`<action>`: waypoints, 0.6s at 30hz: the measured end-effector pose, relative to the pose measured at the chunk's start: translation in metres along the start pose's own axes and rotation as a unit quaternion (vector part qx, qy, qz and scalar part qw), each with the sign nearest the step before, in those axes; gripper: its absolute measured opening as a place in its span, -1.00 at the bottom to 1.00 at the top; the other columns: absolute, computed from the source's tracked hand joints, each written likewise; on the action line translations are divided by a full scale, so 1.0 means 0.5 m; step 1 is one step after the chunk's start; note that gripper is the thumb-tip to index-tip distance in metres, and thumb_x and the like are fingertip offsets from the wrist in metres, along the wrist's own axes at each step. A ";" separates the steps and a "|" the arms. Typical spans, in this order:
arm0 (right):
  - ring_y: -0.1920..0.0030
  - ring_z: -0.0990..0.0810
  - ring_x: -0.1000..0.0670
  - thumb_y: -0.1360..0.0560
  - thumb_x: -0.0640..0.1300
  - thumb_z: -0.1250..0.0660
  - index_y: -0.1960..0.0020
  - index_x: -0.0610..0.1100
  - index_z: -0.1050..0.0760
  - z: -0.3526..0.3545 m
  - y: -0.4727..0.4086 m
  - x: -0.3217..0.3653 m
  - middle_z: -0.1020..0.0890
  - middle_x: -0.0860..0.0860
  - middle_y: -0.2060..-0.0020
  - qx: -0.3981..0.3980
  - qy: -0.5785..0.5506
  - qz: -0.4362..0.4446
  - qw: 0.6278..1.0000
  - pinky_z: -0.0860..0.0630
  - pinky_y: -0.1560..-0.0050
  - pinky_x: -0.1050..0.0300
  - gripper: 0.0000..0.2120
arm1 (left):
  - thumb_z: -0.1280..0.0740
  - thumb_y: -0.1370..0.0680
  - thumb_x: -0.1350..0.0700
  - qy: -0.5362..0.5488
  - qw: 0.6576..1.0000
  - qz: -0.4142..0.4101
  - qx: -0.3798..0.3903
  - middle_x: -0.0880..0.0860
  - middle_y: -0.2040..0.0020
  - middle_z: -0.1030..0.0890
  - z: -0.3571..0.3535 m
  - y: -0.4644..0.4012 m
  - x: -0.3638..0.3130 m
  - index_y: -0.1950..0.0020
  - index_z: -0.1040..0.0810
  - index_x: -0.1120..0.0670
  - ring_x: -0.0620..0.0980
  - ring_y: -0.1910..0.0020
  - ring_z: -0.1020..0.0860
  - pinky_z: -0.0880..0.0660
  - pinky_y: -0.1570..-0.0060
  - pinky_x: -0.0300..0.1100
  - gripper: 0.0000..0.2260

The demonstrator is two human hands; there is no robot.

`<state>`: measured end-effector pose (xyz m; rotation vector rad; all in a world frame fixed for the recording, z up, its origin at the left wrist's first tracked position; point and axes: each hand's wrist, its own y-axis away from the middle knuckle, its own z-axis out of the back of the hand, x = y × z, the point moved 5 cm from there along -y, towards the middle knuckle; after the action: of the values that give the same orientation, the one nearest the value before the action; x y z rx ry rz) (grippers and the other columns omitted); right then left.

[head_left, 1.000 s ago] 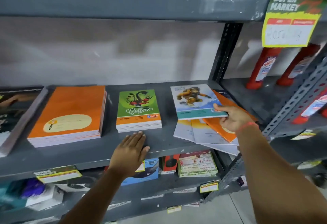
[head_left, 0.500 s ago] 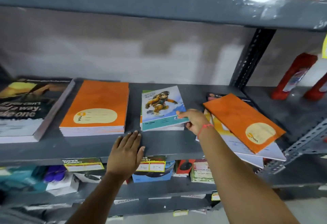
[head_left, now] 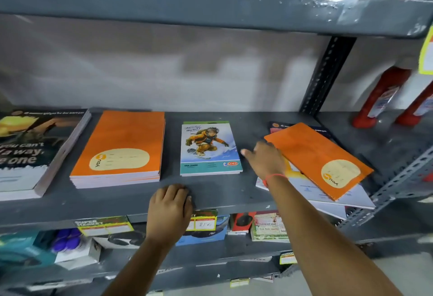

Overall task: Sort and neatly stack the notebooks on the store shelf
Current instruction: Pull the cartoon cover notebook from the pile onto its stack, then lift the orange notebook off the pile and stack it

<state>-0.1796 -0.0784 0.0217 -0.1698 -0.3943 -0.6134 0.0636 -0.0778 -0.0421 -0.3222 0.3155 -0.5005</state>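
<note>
A snowboarder-cover notebook (head_left: 209, 149) lies on top of the green stack in the middle of the grey shelf (head_left: 222, 192). Left of it sits a neat stack of orange notebooks (head_left: 121, 146). At the right, a messy pile has a skewed orange notebook (head_left: 321, 157) on top of white and dark ones. My right hand (head_left: 264, 161) hovers between the snowboarder notebook and the messy pile, fingers loose, holding nothing. My left hand (head_left: 169, 211) rests on the shelf's front edge with fingers curled over it.
A stack of large dark-cover books (head_left: 35, 150) fills the shelf's far left. Red bottles (head_left: 384, 96) stand on the neighbouring shelf at right, behind a perforated upright (head_left: 328, 73). Boxed goods and price tags (head_left: 203, 223) sit on the shelf below.
My right hand carried the snowboarder notebook left from the messy pile, laid it on the green stack and let go. My left hand's fingers curled on the edge.
</note>
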 end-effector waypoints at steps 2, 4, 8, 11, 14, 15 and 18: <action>-0.21 -0.43 -0.22 -0.51 0.06 -0.19 -0.25 -0.19 -0.39 0.016 0.001 -0.071 -0.46 -0.20 -0.25 -0.031 0.042 -0.040 0.998 -0.43 -0.09 -0.03 -0.58 | -0.19 -0.43 0.06 0.010 0.999 -0.030 -0.014 0.04 0.26 -0.65 0.005 -0.009 -0.051 0.21 -0.63 0.08 0.11 0.34 -0.56 -0.49 0.32 -0.11 -0.76; -0.41 -0.23 -0.25 -0.54 0.06 -0.10 -0.41 -0.16 -0.21 0.027 0.009 -0.151 -0.26 -0.21 -0.43 -0.008 0.097 -0.101 0.990 -0.31 -0.30 -0.16 -0.49 | -0.19 -0.40 0.08 0.045 0.997 -0.065 -0.001 0.02 0.32 -0.62 0.002 -0.024 -0.113 0.26 -0.62 0.06 0.07 0.39 -0.54 -0.46 0.40 -0.15 -0.78; -0.48 -0.14 -0.24 -0.56 0.16 0.08 -0.51 -0.18 0.02 0.033 0.029 -0.252 -0.11 -0.22 -0.50 0.043 0.167 -0.166 0.971 -0.12 -0.44 -0.21 -0.36 | -0.18 -0.52 0.11 0.201 0.976 -0.019 0.087 0.06 0.21 -0.62 -0.015 -0.064 -0.241 0.14 -0.60 0.12 0.08 0.25 -0.57 -0.43 0.32 -0.19 -0.78; -0.41 -0.30 -0.26 -0.58 0.10 0.10 -0.51 -0.21 0.03 0.033 0.038 -0.228 -0.26 -0.28 -0.44 0.052 0.187 -0.128 0.973 -0.17 -0.42 -0.15 -0.40 | -0.17 -0.54 0.15 0.333 0.925 0.053 0.174 0.17 0.15 -0.64 -0.049 -0.092 -0.314 0.13 -0.57 0.16 0.08 0.24 -0.53 -0.36 0.25 -0.17 -0.79; -0.26 -0.47 -0.23 -0.58 -0.03 0.01 -0.44 -0.23 -0.19 0.056 0.026 -0.190 -0.49 -0.22 -0.28 0.059 0.150 -0.086 0.983 -0.36 -0.24 -0.06 -0.51 | -0.16 -0.52 0.21 0.399 0.886 0.125 0.201 0.23 0.05 -0.66 -0.060 -0.124 -0.355 0.10 -0.61 0.23 0.15 0.09 -0.57 -0.30 0.24 -0.22 -0.77; -0.22 -0.51 -0.23 -0.56 -0.06 -0.04 -0.34 -0.23 -0.34 0.066 0.014 -0.191 -0.54 -0.20 -0.23 0.061 0.099 -0.077 0.990 -0.41 -0.18 -0.03 -0.57 | -0.16 -0.52 0.21 0.410 0.875 0.148 0.211 0.24 0.02 -0.65 -0.063 -0.133 -0.365 0.09 -0.60 0.26 0.15 0.08 -0.56 -0.30 0.26 -0.21 -0.77; -0.14 -0.55 -0.25 -0.46 -0.13 -0.14 -0.12 -0.26 -0.51 0.084 -0.015 -0.234 -0.59 -0.22 -0.13 0.069 -0.047 -0.124 0.989 -0.51 -0.15 -0.06 -0.66 | -0.20 -0.51 0.20 0.434 0.844 0.209 0.235 0.17 -0.04 -0.65 -0.074 -0.147 -0.373 0.06 -0.62 0.20 0.11 0.02 -0.57 -0.43 0.09 -0.23 -0.79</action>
<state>-0.2842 -0.0116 0.0123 -0.0173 -0.5520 -0.8214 -0.1358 -0.0514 -0.0076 0.4849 1.0986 -0.2446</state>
